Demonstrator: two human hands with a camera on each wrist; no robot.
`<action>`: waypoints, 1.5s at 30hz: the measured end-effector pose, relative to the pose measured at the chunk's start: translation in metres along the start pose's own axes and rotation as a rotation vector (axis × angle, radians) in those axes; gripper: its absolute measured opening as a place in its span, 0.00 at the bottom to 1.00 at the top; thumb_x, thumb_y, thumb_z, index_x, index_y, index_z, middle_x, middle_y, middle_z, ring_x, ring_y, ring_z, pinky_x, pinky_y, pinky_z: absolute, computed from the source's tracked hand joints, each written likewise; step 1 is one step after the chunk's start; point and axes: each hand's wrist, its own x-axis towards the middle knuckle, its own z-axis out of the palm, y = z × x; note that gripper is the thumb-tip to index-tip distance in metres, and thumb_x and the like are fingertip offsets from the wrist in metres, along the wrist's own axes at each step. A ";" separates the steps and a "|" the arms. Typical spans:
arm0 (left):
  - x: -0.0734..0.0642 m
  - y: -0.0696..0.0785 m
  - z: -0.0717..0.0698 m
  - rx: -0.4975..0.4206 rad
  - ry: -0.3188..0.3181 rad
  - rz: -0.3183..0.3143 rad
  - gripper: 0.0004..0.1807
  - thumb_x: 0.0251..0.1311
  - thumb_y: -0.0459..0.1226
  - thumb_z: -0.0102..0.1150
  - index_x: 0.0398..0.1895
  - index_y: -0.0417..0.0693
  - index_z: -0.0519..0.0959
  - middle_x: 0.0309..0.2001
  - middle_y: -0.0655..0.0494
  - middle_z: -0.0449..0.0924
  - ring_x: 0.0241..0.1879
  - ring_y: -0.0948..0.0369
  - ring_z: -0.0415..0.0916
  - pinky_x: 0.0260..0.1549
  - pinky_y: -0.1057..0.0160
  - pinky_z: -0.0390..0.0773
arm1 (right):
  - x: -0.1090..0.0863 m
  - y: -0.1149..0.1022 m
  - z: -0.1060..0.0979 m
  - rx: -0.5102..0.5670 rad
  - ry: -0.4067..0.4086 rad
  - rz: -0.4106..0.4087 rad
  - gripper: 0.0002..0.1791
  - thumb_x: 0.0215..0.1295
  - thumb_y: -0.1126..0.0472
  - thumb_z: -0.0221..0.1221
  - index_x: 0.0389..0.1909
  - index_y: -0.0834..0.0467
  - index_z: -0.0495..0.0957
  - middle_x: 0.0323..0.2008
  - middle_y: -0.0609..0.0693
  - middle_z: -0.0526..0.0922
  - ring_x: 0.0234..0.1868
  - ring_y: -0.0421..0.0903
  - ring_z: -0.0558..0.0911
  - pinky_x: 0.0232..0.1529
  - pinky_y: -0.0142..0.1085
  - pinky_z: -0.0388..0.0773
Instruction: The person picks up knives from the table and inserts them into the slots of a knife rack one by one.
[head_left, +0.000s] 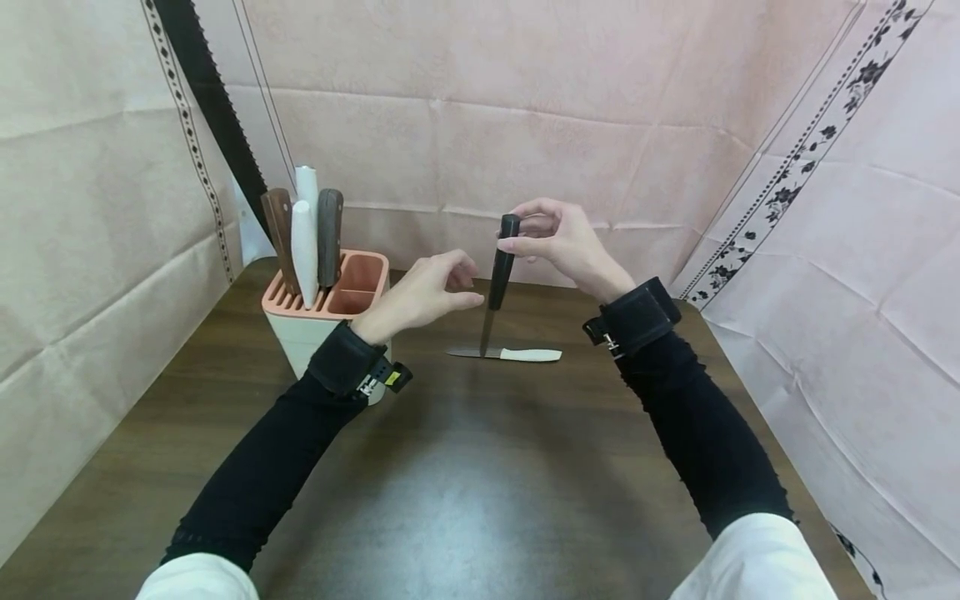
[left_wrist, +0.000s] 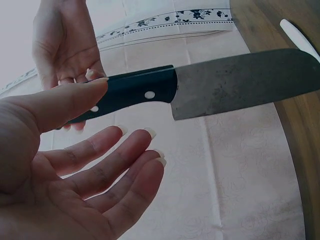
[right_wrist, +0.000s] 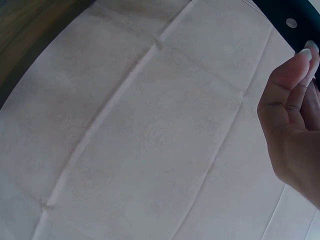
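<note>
My right hand [head_left: 561, 243] pinches the upper end of a kitchen knife's black handle [head_left: 501, 271]. The knife hangs nearly upright with its blade down, over a small white-handled knife [head_left: 531, 355] lying on the table. To the left of the black handle is my left hand [head_left: 423, 292], fingers loosely bent and spread from the thumb. In the left wrist view its thumb overlaps the handle [left_wrist: 135, 90], and the broad, spotted blade [left_wrist: 240, 82] shows fully. The right wrist view catches only the right hand's fingers [right_wrist: 285, 85] at the handle.
A pale knife block [head_left: 296, 333] with a pink slotted top stands left, partly behind my left arm. It holds knives with brown [head_left: 279, 233], white [head_left: 303, 250] and grey handles [head_left: 329, 237]. Pink-white cloth [head_left: 480, 150] hangs around the dark wooden table [head_left: 450, 500].
</note>
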 end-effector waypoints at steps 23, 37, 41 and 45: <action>0.006 -0.002 0.013 -0.071 0.164 0.099 0.20 0.60 0.37 0.64 0.54 0.41 0.75 0.47 0.46 0.83 0.48 0.53 0.81 0.52 0.51 0.77 | -0.008 -0.002 0.010 0.019 -0.011 -0.056 0.24 0.61 0.56 0.65 0.58 0.56 0.74 0.48 0.53 0.85 0.39 0.45 0.85 0.37 0.36 0.82; -0.023 0.016 -0.046 -0.053 0.300 0.123 0.25 0.62 0.39 0.61 0.62 0.41 0.72 0.45 0.44 0.82 0.45 0.54 0.78 0.47 0.56 0.77 | -0.018 0.012 -0.004 0.117 -0.020 -0.067 0.23 0.68 0.57 0.58 0.61 0.61 0.71 0.39 0.50 0.87 0.28 0.43 0.84 0.35 0.33 0.82; -0.031 0.018 -0.062 -0.064 0.346 0.150 0.24 0.63 0.38 0.60 0.61 0.41 0.72 0.46 0.43 0.83 0.46 0.54 0.79 0.49 0.55 0.77 | -0.018 0.015 -0.005 0.135 -0.031 -0.061 0.24 0.68 0.57 0.58 0.61 0.63 0.71 0.38 0.50 0.87 0.29 0.45 0.84 0.35 0.33 0.82; -0.039 0.022 -0.075 -0.073 0.377 0.137 0.23 0.64 0.38 0.58 0.62 0.43 0.72 0.47 0.42 0.83 0.47 0.53 0.80 0.51 0.54 0.77 | -0.018 0.017 -0.006 0.155 -0.038 -0.058 0.23 0.68 0.58 0.58 0.61 0.64 0.71 0.37 0.50 0.87 0.29 0.46 0.84 0.33 0.31 0.81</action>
